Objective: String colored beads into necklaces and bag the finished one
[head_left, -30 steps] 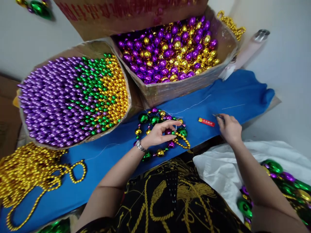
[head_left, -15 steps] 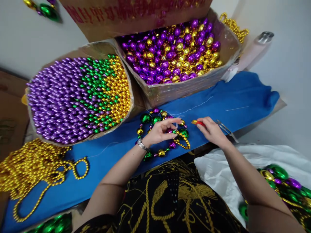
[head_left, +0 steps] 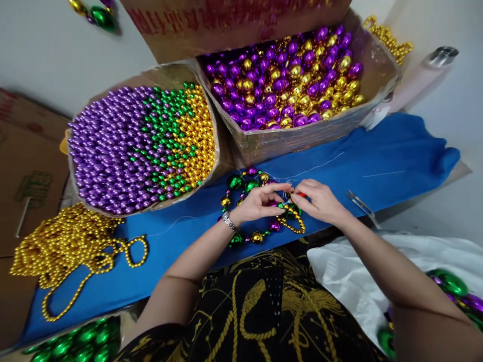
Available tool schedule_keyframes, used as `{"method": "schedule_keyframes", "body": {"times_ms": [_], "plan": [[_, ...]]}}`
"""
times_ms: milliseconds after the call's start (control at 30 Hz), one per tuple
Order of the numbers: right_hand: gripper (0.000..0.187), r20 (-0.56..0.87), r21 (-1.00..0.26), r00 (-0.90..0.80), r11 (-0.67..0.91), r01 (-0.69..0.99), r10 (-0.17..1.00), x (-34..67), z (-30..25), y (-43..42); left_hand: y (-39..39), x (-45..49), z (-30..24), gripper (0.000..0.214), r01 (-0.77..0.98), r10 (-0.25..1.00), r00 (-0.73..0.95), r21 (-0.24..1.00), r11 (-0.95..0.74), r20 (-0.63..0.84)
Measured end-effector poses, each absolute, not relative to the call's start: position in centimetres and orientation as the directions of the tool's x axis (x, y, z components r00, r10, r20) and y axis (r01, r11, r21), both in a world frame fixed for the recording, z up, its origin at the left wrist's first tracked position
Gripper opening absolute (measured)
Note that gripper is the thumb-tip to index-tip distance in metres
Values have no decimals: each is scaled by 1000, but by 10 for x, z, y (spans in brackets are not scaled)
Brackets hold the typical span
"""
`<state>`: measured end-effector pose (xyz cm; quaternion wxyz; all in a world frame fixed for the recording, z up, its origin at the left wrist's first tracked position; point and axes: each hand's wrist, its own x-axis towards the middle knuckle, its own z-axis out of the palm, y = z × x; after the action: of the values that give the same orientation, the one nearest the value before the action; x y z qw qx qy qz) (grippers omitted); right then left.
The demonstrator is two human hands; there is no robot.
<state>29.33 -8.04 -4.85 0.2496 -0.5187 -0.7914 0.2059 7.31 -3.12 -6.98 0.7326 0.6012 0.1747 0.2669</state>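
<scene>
My left hand (head_left: 258, 203), with a silver watch (head_left: 228, 220) at its wrist, pinches white thread (head_left: 285, 194) at the end of a bead necklace (head_left: 257, 237). Its beads are green, purple and gold, in mixed sizes, and it lies looped on the blue cloth. A short loop of small gold beads (head_left: 301, 224) hangs below my fingertips. My right hand (head_left: 320, 202) is closed round a small red tool (head_left: 301, 194), mostly covered by the fingers, right beside the thread. The hands nearly meet over the necklace.
Behind the hands stand a box of small purple, green and gold beads (head_left: 113, 146) and a box of large purple and gold beads (head_left: 279, 85). Gold bead strands (head_left: 68, 246) lie left on the blue cloth (head_left: 169, 236). Metal tweezers (head_left: 360, 203) rest at right, near white fabric (head_left: 350, 271).
My right hand has brought the red tool leftward to the thread at my left fingertips. The left hand keeps its pinch. The whole view has shifted slightly.
</scene>
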Motion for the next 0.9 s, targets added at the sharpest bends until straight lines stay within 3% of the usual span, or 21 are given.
{"method": "schedule_keyframes", "body": {"times_ms": [233, 567, 667, 767, 833, 900], "plan": [[37, 178, -503, -395, 428, 751, 902, 295, -49, -76, -30, 73, -71, 65, -172, 595, 802, 974, 146, 53], [36, 225, -530, -344, 411, 742, 912, 306, -48, -85, -30, 73, -65, 65, -182, 613, 788, 972, 150, 53], [36, 241, -461, -177, 273, 845, 954, 329, -69, -98, -33, 71, -59, 60, -189, 627, 769, 981, 32, 128], [41, 217, -259, 53, 5, 966, 975, 356, -100, -114, -35, 70, -47, 51, -202, 644, 727, 970, -133, 239], [42, 208, -168, 119, -85, 982, 971, 366, -112, -123, -34, 69, -34, 47, -216, 654, 692, 952, -216, 306], [42, 243, -226, 122, -67, 972, 962, 364, -109, -127, -31, 68, -16, 47, -229, 660, 662, 934, -274, 356]]}}
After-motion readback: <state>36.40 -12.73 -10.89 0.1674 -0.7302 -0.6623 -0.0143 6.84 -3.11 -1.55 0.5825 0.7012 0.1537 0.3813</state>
